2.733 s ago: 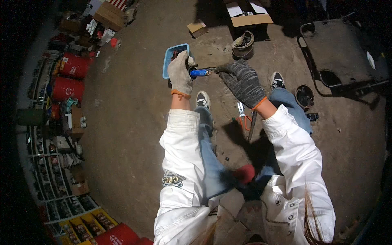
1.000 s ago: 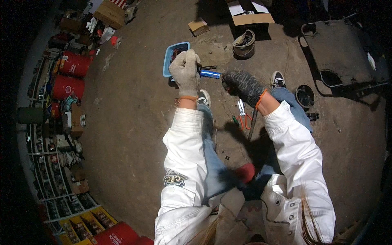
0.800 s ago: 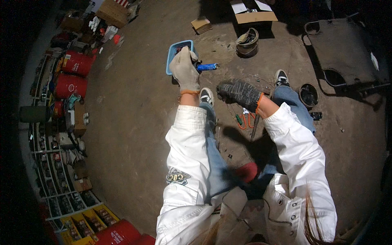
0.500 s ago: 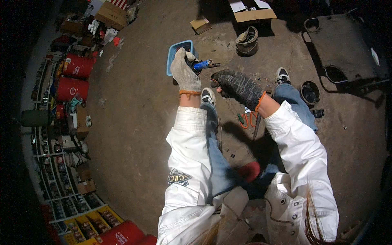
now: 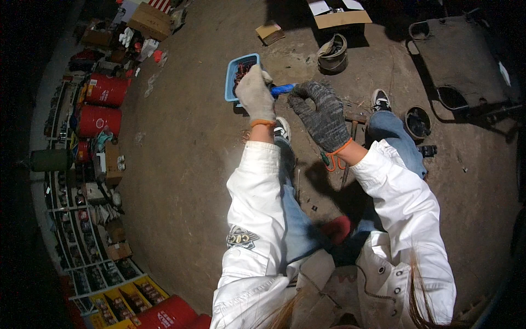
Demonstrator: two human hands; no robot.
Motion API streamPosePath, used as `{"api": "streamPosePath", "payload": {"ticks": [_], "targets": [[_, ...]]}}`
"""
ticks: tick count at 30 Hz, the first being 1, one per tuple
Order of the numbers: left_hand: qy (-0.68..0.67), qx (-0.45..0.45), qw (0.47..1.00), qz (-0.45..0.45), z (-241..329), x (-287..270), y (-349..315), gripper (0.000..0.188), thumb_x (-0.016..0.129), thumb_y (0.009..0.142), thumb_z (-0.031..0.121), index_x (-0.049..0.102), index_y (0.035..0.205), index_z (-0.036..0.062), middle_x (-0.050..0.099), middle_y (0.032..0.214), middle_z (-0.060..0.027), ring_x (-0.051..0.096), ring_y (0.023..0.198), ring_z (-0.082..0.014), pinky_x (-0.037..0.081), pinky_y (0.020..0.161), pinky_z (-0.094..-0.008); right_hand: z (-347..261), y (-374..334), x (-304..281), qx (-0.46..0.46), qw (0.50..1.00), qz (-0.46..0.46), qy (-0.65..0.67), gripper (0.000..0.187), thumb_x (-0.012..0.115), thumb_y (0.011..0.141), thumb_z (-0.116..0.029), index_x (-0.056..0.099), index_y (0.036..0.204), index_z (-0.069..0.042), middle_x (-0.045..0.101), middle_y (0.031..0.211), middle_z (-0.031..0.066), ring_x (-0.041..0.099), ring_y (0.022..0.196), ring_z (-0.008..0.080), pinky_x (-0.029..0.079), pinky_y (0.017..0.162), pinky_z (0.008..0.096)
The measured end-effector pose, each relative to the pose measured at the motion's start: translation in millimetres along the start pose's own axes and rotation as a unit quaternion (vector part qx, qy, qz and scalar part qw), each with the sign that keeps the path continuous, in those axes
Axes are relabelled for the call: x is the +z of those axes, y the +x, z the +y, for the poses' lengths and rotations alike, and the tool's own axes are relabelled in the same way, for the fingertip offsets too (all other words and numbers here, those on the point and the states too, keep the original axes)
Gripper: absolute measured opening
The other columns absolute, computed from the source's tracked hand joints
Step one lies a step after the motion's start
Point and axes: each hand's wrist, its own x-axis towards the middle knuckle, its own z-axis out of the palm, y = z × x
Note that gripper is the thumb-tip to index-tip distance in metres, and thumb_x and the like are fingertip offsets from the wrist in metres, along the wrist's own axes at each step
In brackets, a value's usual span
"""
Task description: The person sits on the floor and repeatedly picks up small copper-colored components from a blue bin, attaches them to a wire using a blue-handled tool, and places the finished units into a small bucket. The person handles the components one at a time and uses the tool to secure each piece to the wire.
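Observation:
My left hand (image 5: pixel 255 94), in a pale work glove, is closed around a blue cylindrical piece (image 5: pixel 282 89) that sticks out to the right. My right hand (image 5: pixel 323 116), in a dark grey knitted glove, pinches at the right end of that piece, and its fingers cover the tip. Just behind my left hand stands a light-blue plastic basin (image 5: pixel 228 82) with reddish-brown, copper-coloured scraps (image 5: pixel 242 70) in it. On the floor below my right hand lie orange-handled scissors or pliers (image 5: pixel 335 164), partly hidden by the glove, and a hammer (image 5: pixel 353 130).
A bucket (image 5: pixel 333 61) stands ahead and a small pot (image 5: pixel 417 122) lies beyond my right knee. A dark padded frame (image 5: pixel 466 63) is at the far right. Red drums (image 5: pixel 99 122), cartons (image 5: pixel 149 21) and parts shelves (image 5: pixel 82 236) line the left side.
My right hand has moved up against the end of the blue piece. My left hand has shifted slightly right, uncovering more of the scraps in the basin.

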Motion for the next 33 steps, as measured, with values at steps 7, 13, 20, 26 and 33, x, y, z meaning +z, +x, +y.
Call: {"api": "streamPosePath", "payload": {"ticks": [7, 13, 20, 26, 33], "targets": [[0.076, 0.050, 0.996, -0.001, -13, 13, -11, 0.038, 0.055, 0.087, 0.023, 0.048, 0.055, 0.0029, 0.042, 0.051, 0.0012, 0.036, 0.049, -0.0086, 0.031, 0.047, -0.0282, -4, -6, 0, 0.058, 0.993, -0.016, 0.100, 0.020, 0.062, 0.086, -0.011, 0.062, 0.103, -0.001, 0.063, 0.095, 0.0122, 0.060, 0.092, 0.0218, 0.047, 0.083, 0.0332], [0.150, 0.047, 0.986, 0.060, -15, 15, -8, 0.042, 0.054, 0.088, 0.027, 0.049, 0.056, 0.0001, 0.042, 0.050, -0.0028, 0.036, 0.047, -0.0126, 0.032, 0.046, -0.0320, 4, -4, 3, 0.213, 0.928, -0.044, 0.304, 0.022, 0.061, 0.089, -0.013, 0.061, 0.108, -0.002, 0.063, 0.100, 0.0101, 0.061, 0.090, 0.0191, 0.048, 0.081, 0.0297], [0.019, -0.120, 0.992, -0.015, -8, 20, -7, 0.043, 0.052, 0.086, 0.031, 0.058, 0.062, -0.0033, 0.057, 0.059, -0.0086, 0.050, 0.054, -0.0189, 0.039, 0.058, -0.0339, 13, 8, -13, 0.192, 0.927, -0.141, 0.288, 0.024, 0.053, 0.093, -0.021, 0.062, 0.106, -0.003, 0.062, 0.090, 0.0089, 0.059, 0.079, 0.0172, 0.048, 0.070, 0.0291], [-0.028, -0.198, 0.979, -0.040, -28, -3, 8, 0.037, 0.054, 0.082, 0.029, 0.061, 0.061, 0.0004, 0.057, 0.058, -0.0057, 0.046, 0.048, -0.0168, 0.036, 0.050, -0.0289, 5, 6, -12, 0.050, 0.971, -0.233, 0.003, 0.025, 0.053, 0.090, -0.021, 0.065, 0.104, -0.005, 0.065, 0.100, 0.0176, 0.062, 0.090, 0.0335, 0.049, 0.079, 0.0403], [0.111, 0.028, 0.971, -0.207, -63, -20, 18, 0.026, 0.054, 0.089, 0.021, 0.065, 0.075, 0.0032, 0.062, 0.065, -0.0102, 0.058, 0.057, -0.0211, 0.044, 0.055, -0.0312, 8, 10, -19, -0.008, 0.959, -0.271, -0.079, 0.023, 0.054, 0.088, -0.014, 0.063, 0.105, -0.002, 0.066, 0.090, 0.0166, 0.064, 0.081, 0.0319, 0.051, 0.073, 0.0374]]}}
